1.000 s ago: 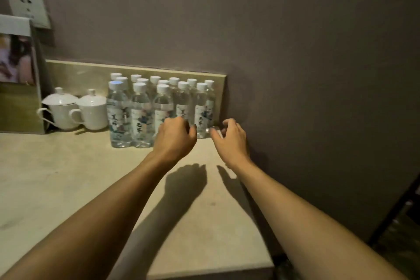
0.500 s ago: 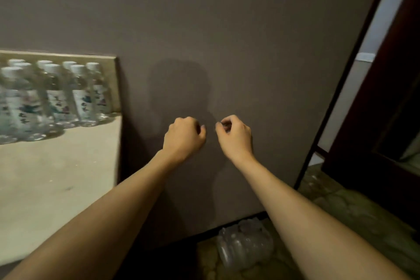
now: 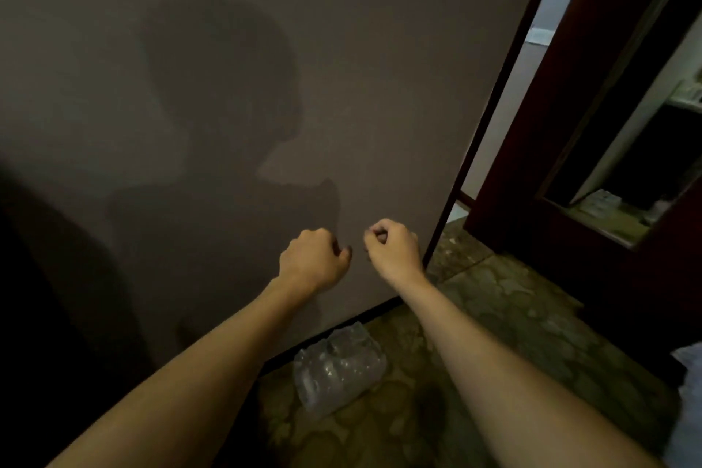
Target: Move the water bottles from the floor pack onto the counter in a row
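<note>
The clear plastic floor pack lies on the patterned floor against the base of the grey wall, below and between my forearms. Its wrap looks crumpled; I cannot tell what is inside. My left hand and my right hand hover side by side in front of the wall, well above the pack. Both have the fingers curled in and hold nothing. The counter and the row of bottles are out of view.
A grey wall fills most of the view, with my shadow on it. A dark wooden door frame and an opening stand to the right. The patterned floor stretches from the pack toward the doorway.
My view has swung right and down, away from the counter; the bottles have left the frame and the floor pack now shows more fully. Both hands stayed curled and empty.
</note>
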Demonstrator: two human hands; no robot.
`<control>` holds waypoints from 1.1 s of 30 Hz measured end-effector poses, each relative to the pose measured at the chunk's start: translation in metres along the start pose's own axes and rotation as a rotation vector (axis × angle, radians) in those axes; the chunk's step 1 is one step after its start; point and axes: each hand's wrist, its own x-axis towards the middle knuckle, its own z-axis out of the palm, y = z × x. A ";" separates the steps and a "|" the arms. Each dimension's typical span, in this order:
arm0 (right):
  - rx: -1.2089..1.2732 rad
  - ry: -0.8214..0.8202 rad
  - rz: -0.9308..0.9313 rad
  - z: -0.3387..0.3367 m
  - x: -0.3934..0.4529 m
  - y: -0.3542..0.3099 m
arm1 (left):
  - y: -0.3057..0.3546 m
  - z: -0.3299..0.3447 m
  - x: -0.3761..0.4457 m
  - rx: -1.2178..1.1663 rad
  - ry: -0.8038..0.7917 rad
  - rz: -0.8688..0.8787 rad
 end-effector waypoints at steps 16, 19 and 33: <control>0.057 -0.324 0.183 0.066 0.173 0.105 | 0.006 0.113 0.166 -0.054 -0.255 -0.253; 0.050 -0.394 0.191 0.080 0.193 0.123 | 0.004 0.135 0.183 -0.160 -0.280 -0.331; -0.034 -0.914 0.336 0.166 0.276 0.290 | -0.008 0.290 0.247 -0.422 -0.286 -0.832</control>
